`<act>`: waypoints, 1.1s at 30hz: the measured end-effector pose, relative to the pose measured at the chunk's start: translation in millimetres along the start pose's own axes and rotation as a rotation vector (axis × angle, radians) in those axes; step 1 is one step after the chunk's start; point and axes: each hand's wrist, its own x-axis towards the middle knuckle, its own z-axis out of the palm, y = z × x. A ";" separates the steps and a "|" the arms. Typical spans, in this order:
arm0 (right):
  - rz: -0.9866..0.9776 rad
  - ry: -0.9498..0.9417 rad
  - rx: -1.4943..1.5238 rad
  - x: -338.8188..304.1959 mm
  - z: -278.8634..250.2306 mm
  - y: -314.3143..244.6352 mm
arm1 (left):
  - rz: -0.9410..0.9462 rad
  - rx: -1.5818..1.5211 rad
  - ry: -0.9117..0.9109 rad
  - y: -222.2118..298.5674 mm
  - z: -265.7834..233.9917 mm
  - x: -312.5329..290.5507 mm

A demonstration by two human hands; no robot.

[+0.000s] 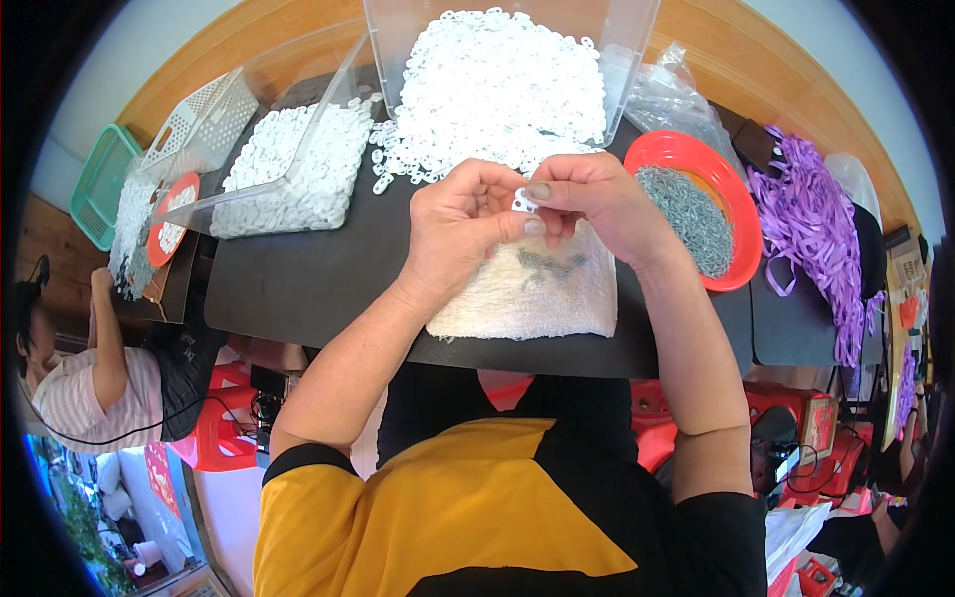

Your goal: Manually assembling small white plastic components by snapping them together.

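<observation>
Pinching closed-fingered, in left grip and right grip, one white holed plastic piece above cream towel; seemingly mid-piece, facing heaped white pieces and red bowl of grey metal parts; can't tell finished from untouched

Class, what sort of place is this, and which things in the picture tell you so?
Probably a small hand-assembly workshop: a large heap of small white pieces, a red bowl of small grey parts, and a pile of purple ribbons.
</observation>
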 end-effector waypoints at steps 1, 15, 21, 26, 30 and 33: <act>0.018 0.004 0.013 -0.5 1.0 -0.8 | 0.000 0.000 0.000 -0.2 -0.6 -0.1; 0.032 -0.039 0.222 -6.9 12.5 -2.8 | 0.189 -0.016 -0.107 7.6 -1.5 -5.4; 0.051 -0.056 0.387 -9.2 20.8 -2.8 | 0.127 -0.081 -0.060 7.3 -1.6 -7.2; 0.044 -0.097 0.379 -6.2 20.9 -0.2 | 0.160 -0.084 -0.030 0.9 -2.1 -5.1; 0.014 0.009 0.205 0.0 12.3 -4.8 | 0.289 0.242 0.133 14.8 -8.9 -5.1; -0.019 0.162 -0.251 1.9 0.0 9.7 | 0.435 0.488 0.429 82.7 -21.7 -8.0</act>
